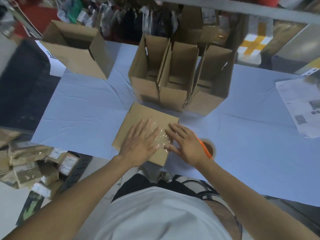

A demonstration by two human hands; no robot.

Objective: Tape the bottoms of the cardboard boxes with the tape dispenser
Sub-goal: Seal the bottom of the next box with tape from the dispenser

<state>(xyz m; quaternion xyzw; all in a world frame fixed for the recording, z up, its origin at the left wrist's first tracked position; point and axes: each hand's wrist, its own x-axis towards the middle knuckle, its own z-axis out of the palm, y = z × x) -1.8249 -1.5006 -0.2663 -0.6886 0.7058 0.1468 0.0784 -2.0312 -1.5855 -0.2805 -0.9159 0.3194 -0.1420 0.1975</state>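
A small cardboard box lies bottom-up at the table's near edge, with a wrinkled strip of clear tape along its seam. My left hand rests flat on the box with straight fingers, left of the tape. My right hand presses flat on the tape's right side, fingers spread. The orange tape dispenser with its brown roll lies on the table just right of my right hand, partly hidden by it.
Three open boxes stand in a row right behind the taped box. A larger open box sits at the far left. Printed papers lie at the right on the blue table cover. Wrapped parcels pile on the floor at the left.
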